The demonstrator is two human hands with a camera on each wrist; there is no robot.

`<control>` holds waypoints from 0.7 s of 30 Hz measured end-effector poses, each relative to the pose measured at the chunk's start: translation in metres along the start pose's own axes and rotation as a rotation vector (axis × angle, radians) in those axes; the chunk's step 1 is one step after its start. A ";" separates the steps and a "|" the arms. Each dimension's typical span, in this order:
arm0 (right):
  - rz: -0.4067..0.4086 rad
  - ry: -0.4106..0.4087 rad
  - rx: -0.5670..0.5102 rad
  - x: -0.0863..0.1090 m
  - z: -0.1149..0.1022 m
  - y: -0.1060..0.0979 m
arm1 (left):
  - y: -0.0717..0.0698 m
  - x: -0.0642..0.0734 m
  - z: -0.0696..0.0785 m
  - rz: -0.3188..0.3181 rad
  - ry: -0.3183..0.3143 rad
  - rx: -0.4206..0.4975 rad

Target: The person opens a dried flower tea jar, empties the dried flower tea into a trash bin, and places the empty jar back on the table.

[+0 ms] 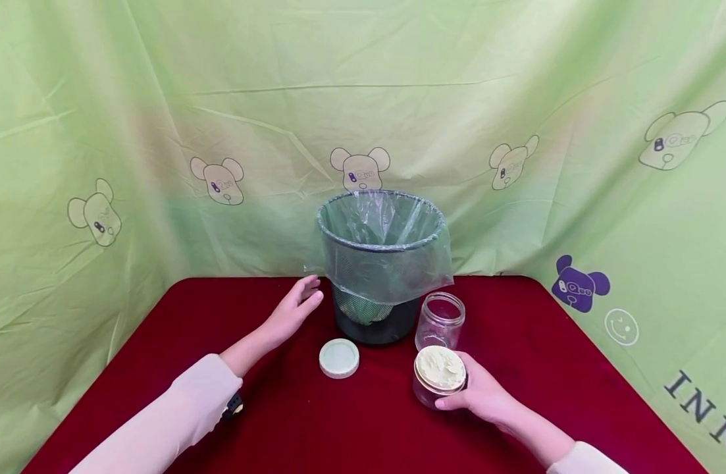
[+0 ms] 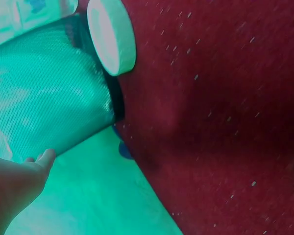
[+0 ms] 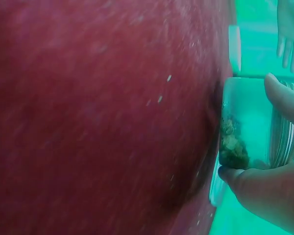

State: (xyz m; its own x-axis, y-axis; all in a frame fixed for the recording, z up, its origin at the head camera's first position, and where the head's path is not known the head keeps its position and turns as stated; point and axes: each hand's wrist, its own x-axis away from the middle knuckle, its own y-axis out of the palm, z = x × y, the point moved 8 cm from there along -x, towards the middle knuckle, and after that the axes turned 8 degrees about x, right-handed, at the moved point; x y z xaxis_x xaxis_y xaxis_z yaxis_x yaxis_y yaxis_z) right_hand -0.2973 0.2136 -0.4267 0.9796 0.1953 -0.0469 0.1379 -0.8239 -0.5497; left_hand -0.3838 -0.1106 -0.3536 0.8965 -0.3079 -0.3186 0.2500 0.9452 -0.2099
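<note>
My right hand (image 1: pixel 478 393) grips a short clear jar (image 1: pixel 429 393) low over the red cloth, its mouth filled with a pale, lumpy mass (image 1: pixel 440 367). Through its wall, the right wrist view shows brownish-green crumbs (image 3: pixel 232 147) inside. Just behind it stands a second clear jar (image 1: pixel 438 322), uncovered. My left hand (image 1: pixel 291 309) holds nothing, its fingers extended beside the left side of a dark mesh bin (image 1: pixel 374 329). A clear plastic bag (image 1: pixel 389 270) lines the bin and folds over its rim. In front of the bin lies a round whitish lid (image 1: pixel 339 359).
A red cloth (image 1: pixel 297 421) covers the table. Pale green curtains (image 1: pixel 268 79) with printed bear heads hang behind it and at both sides. Small light specks (image 2: pixel 196 77) are scattered on the cloth in the left wrist view.
</note>
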 end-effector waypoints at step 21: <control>-0.183 -0.179 -0.017 -0.019 -0.036 0.059 | 0.073 0.041 -0.004 -0.309 0.038 -0.201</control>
State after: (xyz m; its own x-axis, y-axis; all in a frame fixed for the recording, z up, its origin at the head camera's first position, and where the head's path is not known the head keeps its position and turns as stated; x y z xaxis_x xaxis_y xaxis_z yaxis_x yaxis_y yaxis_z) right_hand -0.3028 0.1420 -0.4281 0.8969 0.4318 -0.0954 0.3146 -0.7747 -0.5486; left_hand -0.3309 -0.0547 -0.3859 0.7747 -0.5831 -0.2446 0.4271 0.7678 -0.4776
